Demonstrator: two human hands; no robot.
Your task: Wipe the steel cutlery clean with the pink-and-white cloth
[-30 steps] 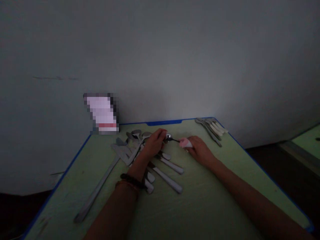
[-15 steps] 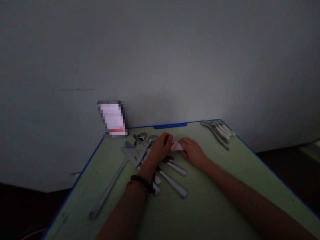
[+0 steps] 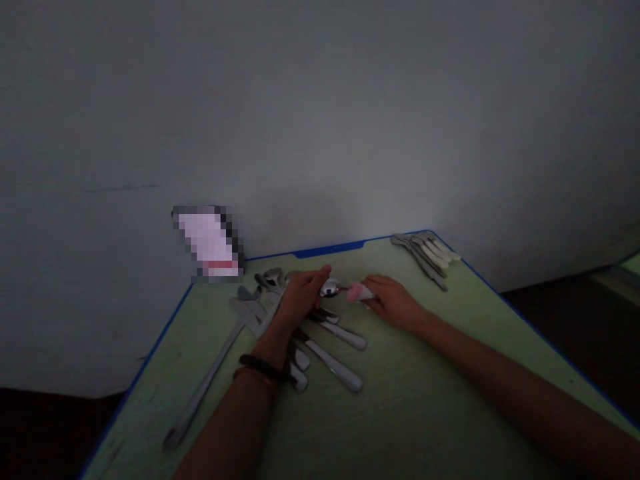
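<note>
1. Spoon: my right fingers are clamped on its white-and-pink handle.
2. My left fingers sit at its metal bowl; I can't tell whether they pinch it.
3. Below and left of those, loose cutlery overlaps on the green surface.
4. Beyond my right fingers, I see grouped utensils near the far edge.
</note>
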